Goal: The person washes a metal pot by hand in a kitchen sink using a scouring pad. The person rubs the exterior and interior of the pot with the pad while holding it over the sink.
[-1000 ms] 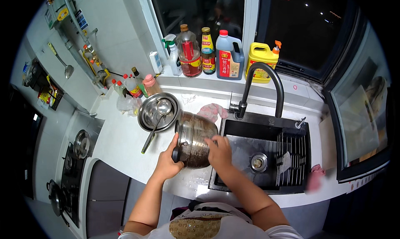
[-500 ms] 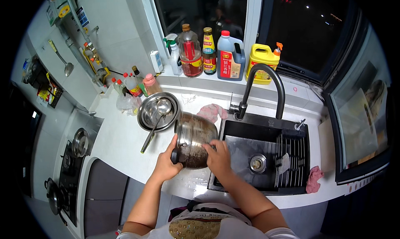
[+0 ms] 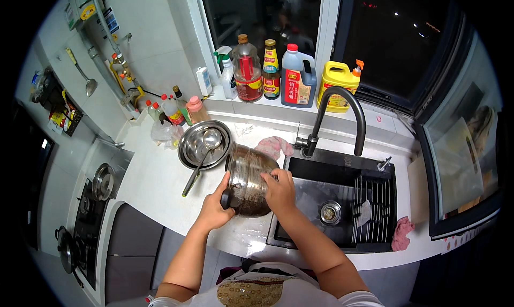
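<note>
A stained metal pot (image 3: pixel 247 170) lies tipped on its side on the white counter, left of the sink, with brown marks over its outer wall. My left hand (image 3: pixel 214 209) grips it near its dark handle, thumb up along the edge. Against the pot's side, my right hand (image 3: pixel 280 192) presses with bent fingers drawn together; whatever they hold, if anything, is hidden. Just beyond the pot, steel bowls (image 3: pixel 183 156) sit nested with a ladle (image 3: pixel 212 139) resting in them, its dark handle over the rim. A pink cloth (image 3: pixel 269 146) lies crumpled behind the pot.
The black sink (image 3: pixel 316 192) with a wire rack (image 3: pixel 373 213) is to the right, under a dark faucet (image 3: pixel 362 122). Another pink cloth (image 3: pixel 402 233) lies at the sink's right. Bottles (image 3: pixel 298 77) line the sill. A stove (image 3: pixel 88 221) is at far left.
My right hand has shifted slightly on the pot's side, its fingers now curled more closely together. My left hand keeps its grip. The whole view has tilted slightly.
</note>
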A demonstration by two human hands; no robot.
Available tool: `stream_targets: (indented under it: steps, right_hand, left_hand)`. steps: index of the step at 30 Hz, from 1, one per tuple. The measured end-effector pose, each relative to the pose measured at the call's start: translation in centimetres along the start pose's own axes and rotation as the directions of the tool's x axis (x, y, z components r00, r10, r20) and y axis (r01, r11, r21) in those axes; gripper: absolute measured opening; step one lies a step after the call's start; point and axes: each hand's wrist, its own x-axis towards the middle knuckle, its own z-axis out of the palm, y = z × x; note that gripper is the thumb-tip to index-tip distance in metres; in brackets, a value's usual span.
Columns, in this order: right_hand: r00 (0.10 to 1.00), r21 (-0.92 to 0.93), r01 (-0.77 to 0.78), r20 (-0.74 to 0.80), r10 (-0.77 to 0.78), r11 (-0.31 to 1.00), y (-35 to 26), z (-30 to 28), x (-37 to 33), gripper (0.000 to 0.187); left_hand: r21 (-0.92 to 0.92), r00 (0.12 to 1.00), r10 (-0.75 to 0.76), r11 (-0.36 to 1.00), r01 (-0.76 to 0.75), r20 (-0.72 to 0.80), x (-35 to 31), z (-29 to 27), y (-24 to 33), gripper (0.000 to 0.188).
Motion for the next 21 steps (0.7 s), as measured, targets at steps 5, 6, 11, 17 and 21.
stream_targets:
  steps: [5, 6, 11, 17, 21]
  right_hand:
    - [0.995, 0.046, 0.029, 0.090, -0.033, 0.999, -1.6, -1.2, -3.3, 0.037]
    - [0.997, 0.044, 0.021, 0.078, -0.025, 0.999, -1.6, -0.9, -2.6, 0.037]
    - [0.999, 0.019, -0.017, 0.029, 0.016, 1.000, -0.7, 0.0, 0.6, 0.034]
    - [0.996, 0.025, 0.064, 0.061, -0.066, 0.998, -1.9, -0.8, -3.1, 0.041]
    - [0.999, -0.011, -0.017, 0.032, 0.017, 1.000, -0.1, -0.1, 1.0, 0.038]
  left_hand:
    - [-0.002, 1.000, 0.017, 1.000, -0.017, -0.018, -0.2, -0.3, -1.2, 0.099]
    - [-0.002, 1.000, 0.006, 1.000, -0.006, -0.014, -0.2, -0.3, -1.2, 0.099]
    - [0.016, 0.999, -0.040, 0.999, 0.040, -0.003, 0.5, 0.0, 0.5, 0.098]
    - [0.012, 0.999, 0.026, 1.000, -0.026, -0.039, 0.6, 0.2, -1.0, 0.098]
    - [0.030, 0.999, -0.044, 0.999, 0.044, 0.004, 0.8, -0.1, 0.4, 0.097]
